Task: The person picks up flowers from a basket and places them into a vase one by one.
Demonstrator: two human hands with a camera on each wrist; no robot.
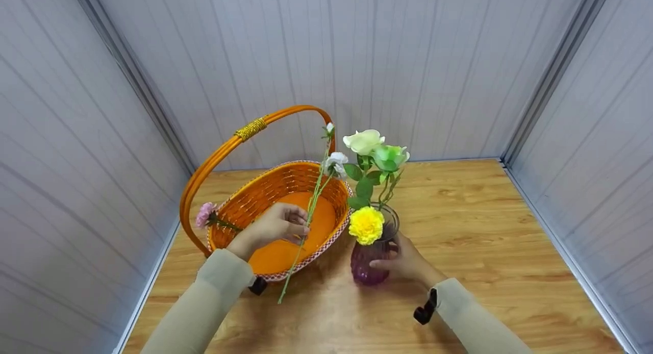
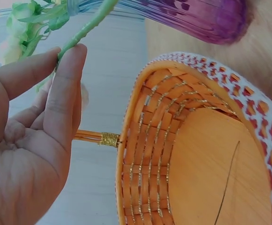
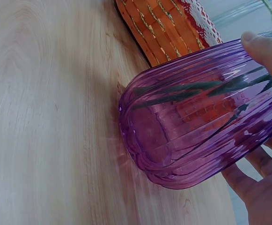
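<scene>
Between thumb and fingers, my left hand [image 1: 279, 225] pinches the green stem [image 2: 86, 29] of a white flower [image 1: 335, 164] above the orange basket [image 1: 293, 178]. The stem slants, its lower end hanging past the basket's near rim. My right hand [image 1: 408, 259] grips the purple glass vase [image 1: 368, 264] from the right, fingers around its side. The vase stands on the table, holding a yellow flower [image 1: 366, 225], a cream one [image 1: 363, 142] and a green-white one [image 1: 390, 157]. Dark stems show through the glass [image 3: 173, 126] in the right wrist view.
A pink flower [image 1: 205, 215] leans on the basket's left rim. The basket's tall handle [image 1: 209, 165] arches up behind my left hand. Grey panelled walls [image 1: 408, 63] surround the wooden table [image 1: 484, 242] at the back and both sides.
</scene>
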